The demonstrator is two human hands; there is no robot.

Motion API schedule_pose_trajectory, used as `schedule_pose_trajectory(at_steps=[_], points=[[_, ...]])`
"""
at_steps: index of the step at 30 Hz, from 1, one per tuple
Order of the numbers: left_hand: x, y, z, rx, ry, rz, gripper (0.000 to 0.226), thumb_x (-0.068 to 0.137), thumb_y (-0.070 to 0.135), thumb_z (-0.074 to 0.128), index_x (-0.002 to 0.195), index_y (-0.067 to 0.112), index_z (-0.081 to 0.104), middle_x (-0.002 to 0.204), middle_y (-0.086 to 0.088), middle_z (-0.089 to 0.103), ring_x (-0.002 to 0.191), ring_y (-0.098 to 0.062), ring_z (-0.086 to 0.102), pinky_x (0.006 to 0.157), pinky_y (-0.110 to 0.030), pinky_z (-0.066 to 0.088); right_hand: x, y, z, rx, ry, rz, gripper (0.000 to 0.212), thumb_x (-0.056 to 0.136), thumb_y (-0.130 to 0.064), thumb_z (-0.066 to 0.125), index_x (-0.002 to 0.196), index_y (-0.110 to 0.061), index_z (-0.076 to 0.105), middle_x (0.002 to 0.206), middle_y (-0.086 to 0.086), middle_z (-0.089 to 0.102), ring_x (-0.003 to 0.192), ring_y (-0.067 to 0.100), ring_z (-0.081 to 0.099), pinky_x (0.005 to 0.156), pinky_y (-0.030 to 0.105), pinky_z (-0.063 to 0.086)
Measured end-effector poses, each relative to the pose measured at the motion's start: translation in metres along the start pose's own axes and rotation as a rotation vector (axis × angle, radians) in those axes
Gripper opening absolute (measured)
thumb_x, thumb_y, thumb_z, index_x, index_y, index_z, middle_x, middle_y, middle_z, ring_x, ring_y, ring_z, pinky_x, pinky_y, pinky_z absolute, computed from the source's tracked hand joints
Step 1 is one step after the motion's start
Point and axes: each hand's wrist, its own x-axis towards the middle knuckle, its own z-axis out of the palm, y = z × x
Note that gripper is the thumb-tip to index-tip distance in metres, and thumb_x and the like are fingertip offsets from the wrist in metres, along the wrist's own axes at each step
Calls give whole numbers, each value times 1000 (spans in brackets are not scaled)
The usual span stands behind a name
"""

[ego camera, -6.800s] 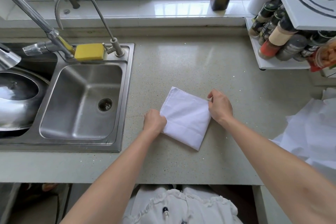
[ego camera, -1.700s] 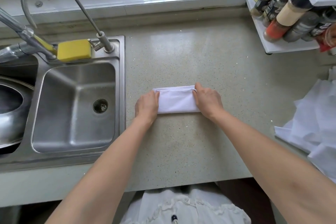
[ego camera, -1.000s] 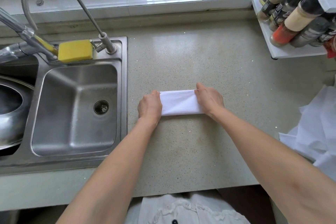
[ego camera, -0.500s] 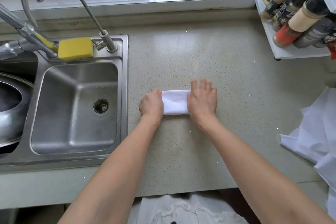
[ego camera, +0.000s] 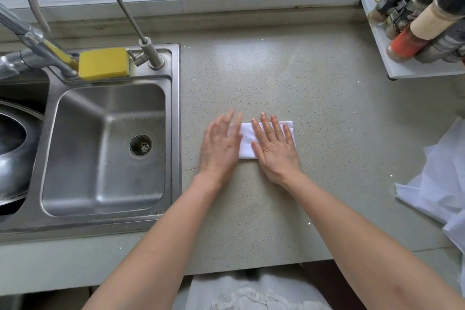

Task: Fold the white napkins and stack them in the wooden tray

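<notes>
Since half a second ago, both your hands have flattened: your left hand (ego camera: 221, 145), blurred, lies fingers-straight over the left end of the folded napkin (ego camera: 247, 139), and your right hand (ego camera: 275, 145) presses palm-down on its right part. Neither grasps anything. You have the napkin on the speckled countertop (ego camera: 314, 83), between the sink (ego camera: 105, 148) and the heap of loose white napkins (ego camera: 437, 184); no wooden tray is in view. Risk: lift your palms unevenly and the layers may spring open or skew. Labels on the spice bottles (ego camera: 415, 15) are too small to read.
</notes>
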Motion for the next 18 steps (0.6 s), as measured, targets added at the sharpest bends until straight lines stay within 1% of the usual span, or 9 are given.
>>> schedule_pose_trajectory(at_steps=[2,3,8,10,12,14,15,16,18], points=[[-8,-3,11,104,-240,104,57,103,40,15,153,20,-2,161,0,-5,147,-20,-10,117,-42,-8,-1,0,-1,10,-16,-19,62,87,-52,-11,146,-32,-18,152,-8,-26,140,10,-27,111,30,-25],[-10,-6,15,122,-293,95,58,102,43,11,151,22,-12,159,3,-16,143,-15,-21,115,-41,-17,-1,2,0,7,-27,-24,62,87,-52,-11,145,-32,-19,152,-8,-27,139,10,-28,112,30,-24],[-5,-25,13,153,-332,11,63,100,49,11,145,22,-25,151,5,-32,141,-14,-26,115,-41,-18,-11,27,-8,-15,-63,36,58,100,-47,5,146,-26,-22,153,-7,-28,139,7,-27,116,34,-18],[-4,-32,6,185,-365,-12,64,101,48,11,147,19,-22,155,2,-27,144,-18,-22,115,-39,-16,-18,35,-14,-8,-94,44,60,102,-42,13,147,-22,-21,155,-5,-24,141,7,-23,117,32,-15],[-1,-31,-4,214,-366,-13,66,101,48,19,153,16,-8,160,-1,-13,147,-23,-9,119,-40,-6,-20,38,-21,22,-121,58,61,103,-37,18,150,-16,-14,157,-2,-19,145,11,-15,118,30,-8],[6,-22,-13,185,-296,-43,63,99,46,37,150,13,20,157,-8,18,142,-27,21,115,-38,18,-17,37,-26,48,-64,94,56,103,-22,27,152,-6,7,160,4,5,146,19,8,115,31,19],[12,-16,-17,145,-239,-83,57,95,44,47,142,13,33,148,-10,32,133,-27,33,108,-36,27,-13,38,-30,52,9,95,48,99,-12,33,145,-1,25,152,9,25,138,24,25,102,32,34],[17,-10,-21,89,-209,-142,52,92,41,54,134,13,41,138,-8,41,124,-26,39,102,-34,32,-8,39,-34,63,66,100,38,95,-5,38,132,0,39,137,12,39,123,26,37,86,31,38],[23,1,-23,-22,-208,-282,50,87,37,63,126,13,45,129,-8,46,118,-25,42,98,-33,35,5,42,-45,120,41,115,24,89,-2,42,112,-3,48,115,14,49,105,29,44,75,32,35]])
